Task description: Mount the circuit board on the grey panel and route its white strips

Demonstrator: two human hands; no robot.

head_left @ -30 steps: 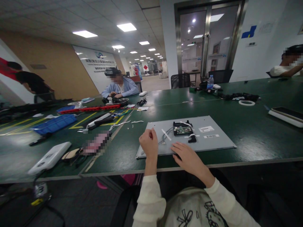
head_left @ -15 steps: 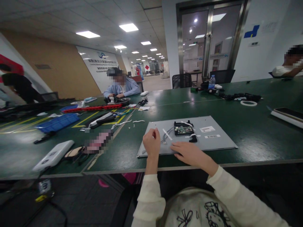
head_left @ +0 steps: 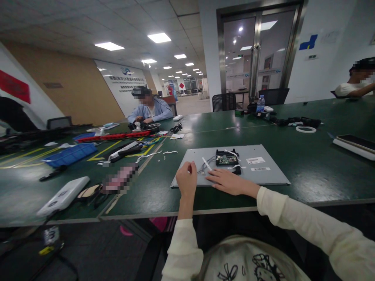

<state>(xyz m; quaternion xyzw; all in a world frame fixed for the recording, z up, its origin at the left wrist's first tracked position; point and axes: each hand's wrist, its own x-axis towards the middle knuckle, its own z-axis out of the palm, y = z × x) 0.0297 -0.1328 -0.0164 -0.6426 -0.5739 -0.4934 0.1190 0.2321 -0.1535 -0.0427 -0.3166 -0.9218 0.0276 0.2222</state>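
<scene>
A grey flat panel (head_left: 263, 173) lies face down on the green table (head_left: 316, 164) in front of me. A small circuit board (head_left: 225, 159) with thin cables and white tape strips sits near its middle. My left hand (head_left: 186, 180) is raised over the panel's near left corner, its fingers pinched on a small white bit that I cannot make out. My right hand (head_left: 227, 181) lies flat, fingers stretched out, on the panel's near edge just below the circuit board.
To the left lie a white device (head_left: 63, 195), a blue tray (head_left: 70, 153), black tools and tape scraps. A water bottle (head_left: 260, 103) and a tape roll (head_left: 305, 129) stand at the back, a flat screen (head_left: 354, 143) at the right. One person sits opposite, another at the far right.
My right arm has swung out to the right while its hand stays flat on the panel. My left hand stays pinched at the same spot. The view has shifted slightly.
</scene>
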